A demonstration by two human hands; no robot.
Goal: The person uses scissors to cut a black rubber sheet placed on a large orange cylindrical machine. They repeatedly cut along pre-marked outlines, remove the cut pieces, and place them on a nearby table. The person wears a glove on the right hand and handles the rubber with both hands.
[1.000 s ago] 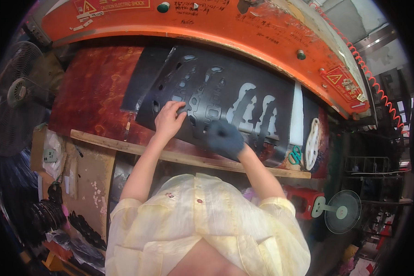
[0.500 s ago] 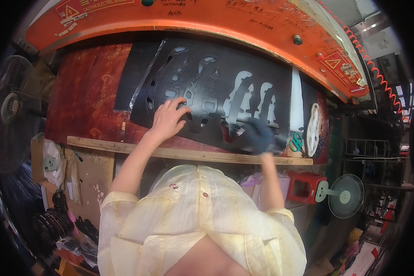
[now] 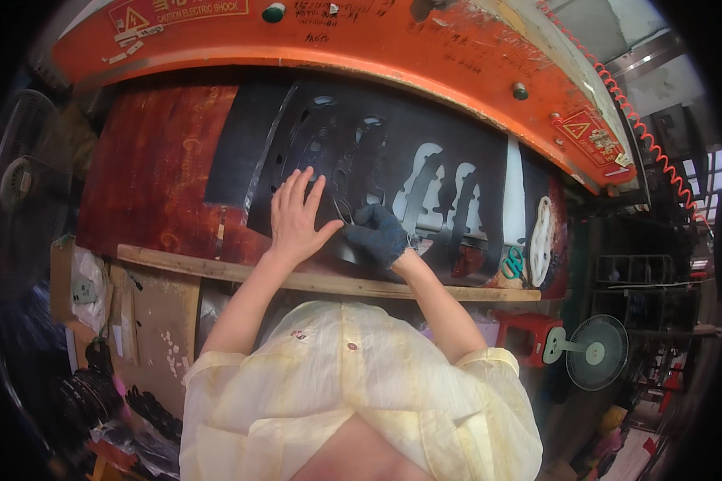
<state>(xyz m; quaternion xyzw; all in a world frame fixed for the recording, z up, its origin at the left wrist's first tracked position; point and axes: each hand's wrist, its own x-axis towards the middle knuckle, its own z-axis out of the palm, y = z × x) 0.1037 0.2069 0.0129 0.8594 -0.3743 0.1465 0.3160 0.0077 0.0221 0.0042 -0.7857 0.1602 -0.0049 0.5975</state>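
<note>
A large black sheet [image 3: 473,144] with die-cut shapes lies on the dark red board. My bare left hand [image 3: 295,220] presses on its left part with fingers spread. Just to the right, my right hand [image 3: 377,232], in a dark glove, has its fingers curled together low on the cut shapes. A thin loop-like edge [image 3: 342,212] shows at those fingertips; what they grip is too hidden to name. Right of the glove, long openings [image 3: 425,172] in the sheet show a pale surface, and a small one lower down shows red.
An orange machine beam [image 3: 337,52] spans the far side. Teal-handled scissors [image 3: 513,262] and an oval white coil [image 3: 541,240] lie at the right. A wooden strip [image 3: 184,264] edges the near side. A fan [image 3: 595,353] and red stool [image 3: 525,337] stand lower right.
My gloved right hand has moved left from the sheet's right part to beside my left hand. My left hand's fingers have straightened from a curl and lie flatter.
</note>
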